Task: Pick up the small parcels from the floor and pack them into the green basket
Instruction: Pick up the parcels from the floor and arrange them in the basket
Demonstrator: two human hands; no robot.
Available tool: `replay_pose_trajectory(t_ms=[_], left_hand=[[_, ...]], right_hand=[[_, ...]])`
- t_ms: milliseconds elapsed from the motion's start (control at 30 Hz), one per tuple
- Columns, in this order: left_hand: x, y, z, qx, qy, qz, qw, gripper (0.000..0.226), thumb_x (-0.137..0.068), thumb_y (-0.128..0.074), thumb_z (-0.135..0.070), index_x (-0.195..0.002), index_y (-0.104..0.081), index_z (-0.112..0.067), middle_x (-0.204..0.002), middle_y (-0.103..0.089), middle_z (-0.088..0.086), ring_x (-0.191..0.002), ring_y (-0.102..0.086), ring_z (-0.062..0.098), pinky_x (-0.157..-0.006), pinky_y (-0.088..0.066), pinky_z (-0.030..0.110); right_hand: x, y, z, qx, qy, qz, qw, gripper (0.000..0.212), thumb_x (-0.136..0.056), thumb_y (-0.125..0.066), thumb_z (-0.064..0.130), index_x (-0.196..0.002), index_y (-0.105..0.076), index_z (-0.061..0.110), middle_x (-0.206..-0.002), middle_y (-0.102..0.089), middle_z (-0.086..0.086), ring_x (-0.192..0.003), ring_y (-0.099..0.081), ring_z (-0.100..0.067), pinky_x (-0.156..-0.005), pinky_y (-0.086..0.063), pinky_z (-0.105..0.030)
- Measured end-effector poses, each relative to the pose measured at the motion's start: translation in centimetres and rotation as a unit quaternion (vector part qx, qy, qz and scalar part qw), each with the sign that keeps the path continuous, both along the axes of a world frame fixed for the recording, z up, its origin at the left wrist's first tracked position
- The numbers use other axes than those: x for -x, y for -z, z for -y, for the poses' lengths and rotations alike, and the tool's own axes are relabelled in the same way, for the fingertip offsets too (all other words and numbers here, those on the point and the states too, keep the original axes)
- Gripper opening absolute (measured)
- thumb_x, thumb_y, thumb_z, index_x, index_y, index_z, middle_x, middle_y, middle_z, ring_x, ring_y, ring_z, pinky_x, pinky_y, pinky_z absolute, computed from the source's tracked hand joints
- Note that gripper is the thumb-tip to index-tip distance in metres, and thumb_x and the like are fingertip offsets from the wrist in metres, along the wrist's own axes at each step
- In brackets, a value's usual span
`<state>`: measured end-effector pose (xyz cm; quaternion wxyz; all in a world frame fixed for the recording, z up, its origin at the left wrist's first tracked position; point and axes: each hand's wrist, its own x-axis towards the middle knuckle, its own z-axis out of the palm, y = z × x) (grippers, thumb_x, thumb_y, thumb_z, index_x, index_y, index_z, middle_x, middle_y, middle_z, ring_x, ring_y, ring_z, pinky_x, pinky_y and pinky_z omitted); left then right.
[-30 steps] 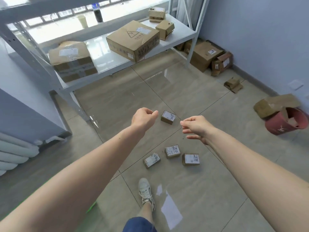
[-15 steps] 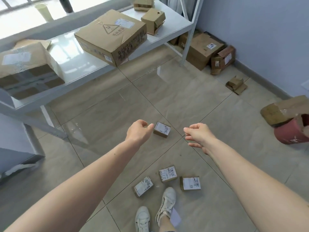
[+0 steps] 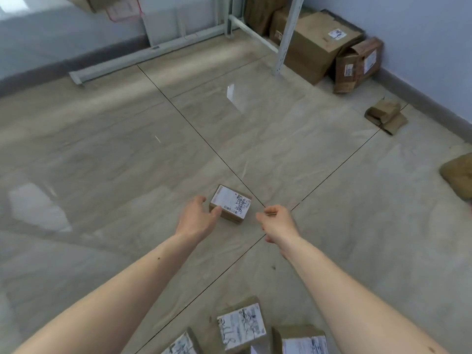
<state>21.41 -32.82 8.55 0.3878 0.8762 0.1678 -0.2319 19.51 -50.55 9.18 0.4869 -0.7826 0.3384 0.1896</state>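
1. The left hand (image 3: 198,217) reaches down to the lone small parcel (image 3: 231,207) on the tiled floor (image 3: 127,162). Its grip is spread open, with the thumb tip at the parcel's near left corner. Whether it truly touches cannot be told.
2. The right hand (image 3: 278,221) hovers just right of that parcel and apart from it. Its fingers are loosely curled and its grip holds nothing.
3. The parcel is brown with a white printed label on top. It lies flat, just left of where the tile seams cross.
4. Three more labelled parcels lie at the near edge between the forearms: a left one (image 3: 182,344), a middle one (image 3: 241,325) and a right one (image 3: 302,341).
5. Far right, big cardboard boxes (image 3: 319,47) stand against the wall beside a white shelf leg (image 3: 284,37).
6. A flattened bit of cardboard (image 3: 385,116) lies near the right wall.
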Motion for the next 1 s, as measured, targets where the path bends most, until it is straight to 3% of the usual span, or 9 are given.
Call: replay_pose_trajectory(t_ms=[133,300,433,533,600,700,833,933,1000], left_hand=[[-1.9,8.3,0.3,-0.013,0.004,0.015,1.000,0.065,-0.091,-0.057,-0.041,-0.145,-0.038,-0.010,-0.149,-0.043,0.011,-0.134,-0.045,0.029,-0.108,-0.038,0.038],[-3.3,14.4,0.8,0.035,-0.003,0.019,0.999,0.060,-0.094,-0.056,-0.035,-0.144,-0.037,-0.008,-0.150,-0.040,0.009,-0.135,-0.042,0.027,-0.105,-0.037,0.034],[-4.6,17.3,1.4,0.086,-0.013,0.041,0.995,0.052,-0.092,-0.060,-0.027,-0.137,-0.040,-0.010,-0.128,-0.051,0.000,-0.120,-0.050,0.022,-0.093,-0.040,0.030],[-5.3,19.0,1.4,0.113,-0.016,0.036,0.993,0.052,-0.090,-0.063,-0.027,-0.134,-0.039,-0.014,-0.123,-0.055,-0.005,-0.107,-0.052,0.018,-0.090,-0.043,0.031],[-5.3,19.8,1.3,0.120,-0.024,0.025,0.992,0.044,-0.087,-0.065,-0.029,-0.123,-0.045,-0.014,-0.123,-0.060,0.002,-0.105,-0.056,0.021,-0.088,-0.047,0.035],[-5.0,20.5,1.1,0.121,-0.046,0.028,0.991,0.040,-0.085,-0.064,-0.028,-0.118,-0.049,-0.012,-0.123,-0.054,0.007,-0.099,-0.056,0.021,-0.078,-0.046,0.031],[-4.0,18.6,0.7,0.115,-0.079,0.022,0.990,0.034,-0.091,-0.059,-0.028,-0.117,-0.050,-0.007,-0.124,-0.040,0.006,-0.089,-0.053,0.016,-0.079,-0.041,0.028],[-2.1,14.6,0.1,0.106,-0.104,-0.005,0.989,0.025,-0.091,-0.059,-0.030,-0.098,-0.050,-0.008,-0.115,-0.043,0.007,-0.071,-0.047,0.008,-0.060,-0.036,0.025],[-0.8,10.6,-0.2,0.109,-0.115,-0.012,0.987,0.023,-0.091,-0.060,-0.029,-0.095,-0.049,-0.010,-0.105,-0.049,0.009,-0.067,-0.046,0.010,-0.055,-0.034,0.025]], right_hand=[[-1.0,9.0,0.1,0.002,-0.008,-0.010,1.000,0.031,-0.083,-0.063,0.027,-0.111,-0.058,0.013,-0.105,-0.061,-0.003,-0.104,-0.062,-0.027,-0.093,-0.054,-0.048],[-2.9,15.9,-0.3,-0.008,-0.032,-0.015,0.999,0.057,-0.088,-0.061,0.029,-0.138,-0.044,0.008,-0.125,-0.056,-0.006,-0.111,-0.058,-0.028,-0.098,-0.051,-0.043],[-4.1,17.9,-0.8,-0.028,-0.038,-0.025,0.999,0.036,-0.091,-0.056,0.025,-0.124,-0.044,0.016,-0.100,-0.051,0.000,-0.090,-0.049,-0.022,-0.078,-0.046,-0.034],[-4.5,18.9,-1.4,-0.027,-0.044,-0.032,0.998,0.015,-0.093,-0.051,0.017,-0.108,-0.050,0.021,-0.081,-0.047,0.010,-0.090,-0.048,-0.018,-0.088,-0.048,-0.035],[-4.4,19.3,-2.0,-0.043,-0.052,-0.029,0.997,0.028,-0.093,-0.047,0.011,-0.116,-0.059,0.022,-0.086,-0.053,0.012,-0.096,-0.050,-0.017,-0.096,-0.048,-0.038],[-4.6,19.5,-2.6,-0.068,-0.023,-0.023,0.997,0.035,-0.092,-0.049,0.010,-0.123,-0.059,0.022,-0.091,-0.056,0.011,-0.093,-0.052,-0.016,-0.099,-0.049,-0.045],[-4.2,18.1,-3.1,-0.084,0.037,-0.016,0.996,0.034,-0.091,-0.058,0.018,-0.124,-0.050,0.020,-0.111,-0.059,0.004,-0.089,-0.054,-0.014,-0.094,-0.052,-0.048],[-2.9,14.5,-3.4,-0.092,0.057,-0.009,0.994,0.039,-0.089,-0.063,0.027,-0.120,-0.040,0.029,-0.112,-0.057,0.008,-0.087,-0.054,-0.009,-0.094,-0.053,-0.050],[-2.1,10.8,-3.8,-0.108,0.064,-0.008,0.992,0.050,-0.088,-0.065,0.034,-0.126,-0.034,0.034,-0.110,-0.054,0.011,-0.082,-0.051,-0.002,-0.090,-0.055,-0.053]])
